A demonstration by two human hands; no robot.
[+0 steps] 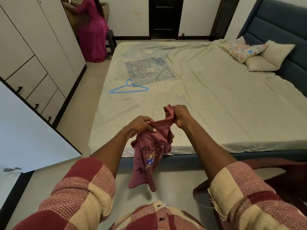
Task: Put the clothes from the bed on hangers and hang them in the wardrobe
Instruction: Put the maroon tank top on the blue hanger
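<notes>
Up front, both hands clutch a small maroon shirt (149, 151) above the foot edge of the bed (216, 100): the left hand (141, 124) pinches a bunched fold, the right hand (181, 114) grips the upper end a little higher, and the printed body dangles below them. Farther out on the sheet lies a blue hanger (128, 88), well apart from both hands, toward the wardrobe (33, 52) side.
</notes>
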